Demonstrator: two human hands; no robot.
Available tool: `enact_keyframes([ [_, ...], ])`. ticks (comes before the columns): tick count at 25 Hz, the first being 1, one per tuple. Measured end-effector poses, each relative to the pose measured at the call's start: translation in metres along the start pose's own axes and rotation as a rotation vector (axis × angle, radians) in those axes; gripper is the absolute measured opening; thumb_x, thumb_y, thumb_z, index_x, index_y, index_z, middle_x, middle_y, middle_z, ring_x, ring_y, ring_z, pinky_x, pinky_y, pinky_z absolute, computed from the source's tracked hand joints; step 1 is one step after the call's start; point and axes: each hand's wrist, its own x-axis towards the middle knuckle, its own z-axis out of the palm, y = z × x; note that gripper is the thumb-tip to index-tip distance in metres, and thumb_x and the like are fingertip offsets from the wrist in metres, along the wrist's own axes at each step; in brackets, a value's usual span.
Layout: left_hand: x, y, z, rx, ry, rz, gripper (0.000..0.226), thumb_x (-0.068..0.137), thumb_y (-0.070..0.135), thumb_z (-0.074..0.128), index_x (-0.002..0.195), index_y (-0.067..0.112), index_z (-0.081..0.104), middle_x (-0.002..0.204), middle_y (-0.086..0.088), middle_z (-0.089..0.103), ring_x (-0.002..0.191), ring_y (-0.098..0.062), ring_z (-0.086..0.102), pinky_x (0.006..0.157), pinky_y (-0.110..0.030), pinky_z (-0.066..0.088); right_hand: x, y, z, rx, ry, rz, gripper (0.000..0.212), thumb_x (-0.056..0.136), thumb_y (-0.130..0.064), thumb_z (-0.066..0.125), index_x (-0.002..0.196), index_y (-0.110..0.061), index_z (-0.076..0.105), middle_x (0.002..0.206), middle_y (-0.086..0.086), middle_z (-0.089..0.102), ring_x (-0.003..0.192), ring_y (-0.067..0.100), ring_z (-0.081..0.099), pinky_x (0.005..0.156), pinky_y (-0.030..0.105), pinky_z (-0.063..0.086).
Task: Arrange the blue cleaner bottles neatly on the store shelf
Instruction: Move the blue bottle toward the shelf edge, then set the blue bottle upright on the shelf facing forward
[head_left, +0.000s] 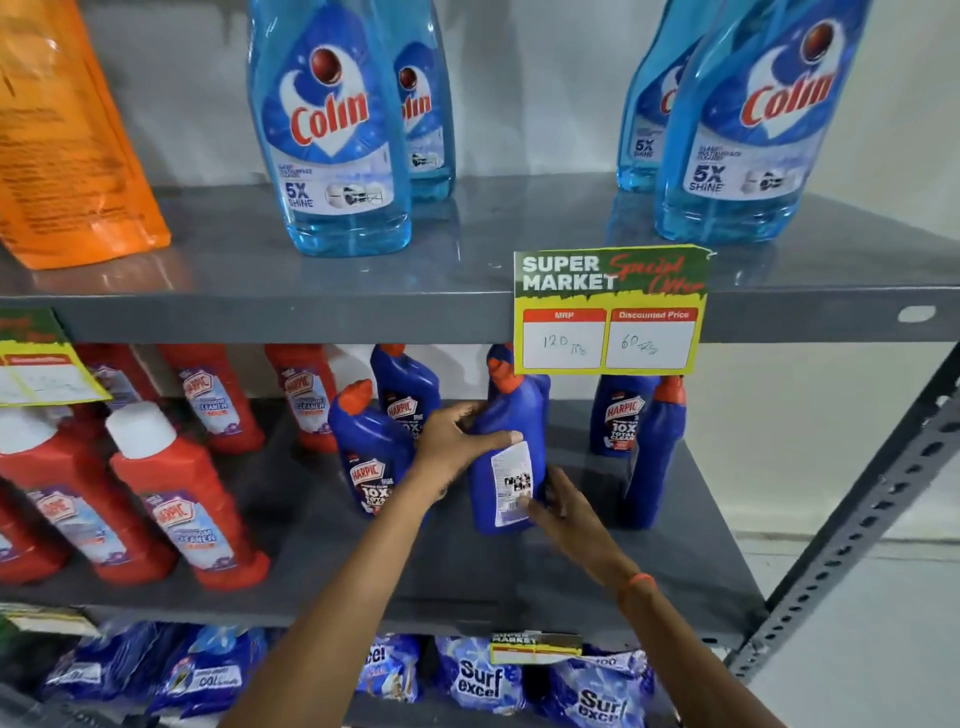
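At frame centre, on the middle shelf (675, 566), both hands hold one blue bottle (511, 441), back label outward. The left hand (457, 441) wraps its shoulder; the right hand (563, 512) seems to clasp its base. Other blue bottles (371, 452) stand beside it.

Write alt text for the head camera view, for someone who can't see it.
Both hands grip a blue Harpic bottle on the grey middle shelf, back label facing out: left hand at its shoulder, right hand near its base. Other blue bottles surround it; red bottles stand left.
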Motion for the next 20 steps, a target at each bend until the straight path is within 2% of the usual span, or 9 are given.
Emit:
enact_keyframes([
  [3, -0.003, 0.004, 0.018, 0.014, 0.254, -0.032, 0.032, 0.054, 0.039, 0.084, 0.072, 0.018, 0.067, 0.078, -0.002, 0.075, 0.071, -0.021, 0.07, 0.067, -0.036, 0.057, -0.004, -0.015, 0.016, -0.338, 0.095, 0.048, 0.115, 0.058, -0.042, 0.084, 0.145, -0.011, 0.015, 0.136, -0.002, 0.035, 0.127, 0.016, 0.036, 0.111, 0.037, 0.034],
  [4, -0.006, 0.005, 0.024, 0.032, 0.277, -0.028, 0.031, 0.056, 0.041, 0.083, 0.072, 0.02, 0.066, 0.077, -0.001, 0.075, 0.07, -0.018, 0.07, 0.066, -0.035, 0.057, -0.006, -0.018, 0.022, -0.472, 0.153, 0.065, 0.124, 0.057, -0.044, 0.083, 0.146, -0.006, 0.006, 0.139, 0.003, 0.03, 0.131, 0.02, 0.031, 0.114, 0.037, 0.029],
  [5, -0.009, 0.006, 0.027, 0.033, 0.264, -0.021, 0.027, 0.058, 0.039, 0.083, 0.072, 0.023, 0.066, 0.078, 0.001, 0.074, 0.072, -0.016, 0.07, 0.066, -0.034, 0.057, -0.006, -0.016, 0.027, -0.53, 0.208, 0.066, 0.122, 0.058, -0.043, 0.081, 0.146, -0.004, 0.005, 0.14, 0.007, 0.03, 0.131, 0.024, 0.032, 0.113, 0.037, 0.03],
  [7, -0.012, 0.005, 0.025, -0.098, 0.134, -0.047, 0.022, 0.066, 0.03, 0.081, 0.08, 0.026, 0.065, 0.084, 0.004, 0.072, 0.08, -0.013, 0.069, 0.074, -0.032, 0.057, -0.008, -0.01, 0.026, -0.435, 0.271, 0.0, 0.105, 0.057, -0.036, 0.078, 0.142, -0.008, 0.023, 0.128, 0.007, 0.043, 0.116, 0.021, 0.046, 0.099, 0.036, 0.043],
  [9, -0.007, 0.001, 0.016, -0.296, -0.062, -0.117, 0.02, 0.075, 0.021, 0.075, 0.092, 0.025, 0.066, 0.094, 0.003, 0.071, 0.092, -0.017, 0.067, 0.085, -0.034, 0.053, -0.009, -0.005, 0.016, -0.242, 0.297, -0.063, 0.072, 0.055, -0.032, 0.072, 0.123, -0.023, 0.048, 0.1, -0.002, 0.058, 0.085, 0.012, 0.054, 0.075, 0.028, 0.049],
  [11, 0.0, -0.011, 0.008, -0.4, -0.255, -0.159, 0.024, 0.084, 0.013, 0.065, 0.105, 0.024, 0.063, 0.102, 0.005, 0.069, 0.1, -0.013, 0.064, 0.089, -0.028, 0.051, -0.008, -0.005, 0.008, -0.053, 0.239, -0.071, 0.044, 0.057, -0.031, 0.066, 0.1, -0.029, 0.057, 0.079, -0.004, 0.06, 0.069, 0.011, 0.052, 0.061, 0.02, 0.048],
  [13, 0.003, -0.022, 0.004, -0.475, -0.353, -0.173, 0.026, 0.088, 0.002, 0.055, 0.107, 0.019, 0.061, 0.095, 0.009, 0.072, 0.094, -0.007, 0.066, 0.079, -0.018, 0.053, -0.008, -0.01, 0.004, 0.082, 0.123, -0.048, 0.035, 0.061, -0.03, 0.064, 0.095, -0.027, 0.057, 0.081, 0.001, 0.061, 0.071, 0.013, 0.055, 0.061, 0.018, 0.05],
  [16, 0.006, -0.032, 0.0, -0.487, -0.341, -0.151, 0.033, 0.084, -0.009, 0.055, 0.105, 0.017, 0.06, 0.091, 0.01, 0.073, 0.093, -0.006, 0.067, 0.074, -0.017, 0.054, -0.001, -0.012, -0.006, 0.139, 0.003, 0.031, 0.036, 0.068, -0.017, 0.061, 0.104, -0.02, 0.058, 0.088, 0.002, 0.062, 0.075, 0.005, 0.059, 0.067, 0.017, 0.051],
  [20, 0.001, -0.041, 0.002, -0.281, -0.159, -0.027, 0.042, 0.073, -0.008, 0.07, 0.106, 0.016, 0.06, 0.094, 0.005, 0.07, 0.087, -0.005, 0.068, 0.071, -0.015, 0.053, 0.017, -0.006, -0.018, 0.107, -0.037, 0.062, 0.043, 0.081, 0.004, 0.055, 0.119, -0.017, 0.052, 0.115, 0.014, 0.063, 0.1, 0.019, 0.061, 0.092, 0.039, 0.051],
])
